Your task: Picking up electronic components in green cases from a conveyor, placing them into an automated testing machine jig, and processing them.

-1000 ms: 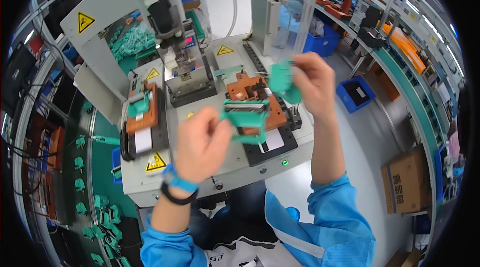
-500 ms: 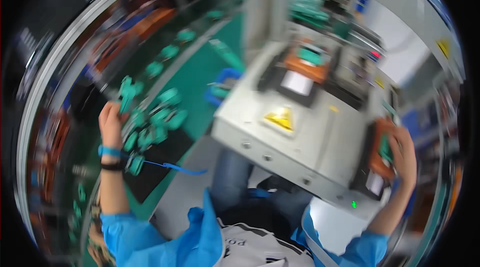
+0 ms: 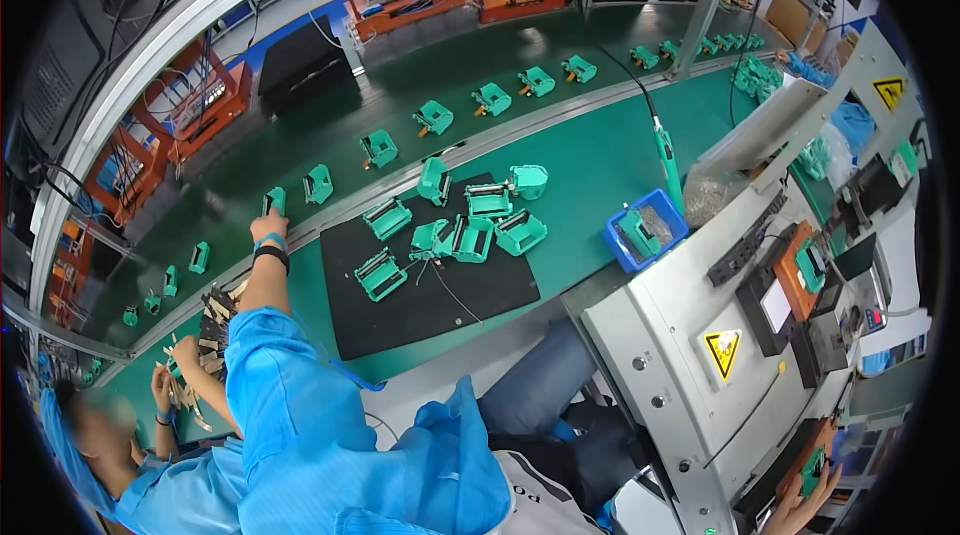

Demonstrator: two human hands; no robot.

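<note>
My left hand, with a blue band and a dark band at the wrist, reaches far left over the belt. Its fingers are closed on a small green plastic housing. At the lower right edge my right hand lies beside an orange fixture. Its fingers are stretched out and apart, touching or just beside a green housing in that fixture. Several loose green housings lie on a black mat in front of me.
A dark green conveyor belt carries spaced housings. A blue bin, a hanging green electric screwdriver and a pale machine with a second orange fixture stand at right. A co-worker's hands work at far left.
The view has swung left. My left hand has carried a green housing from above the mat area to the conveyor belt. My right hand stays at the near fixture.
</note>
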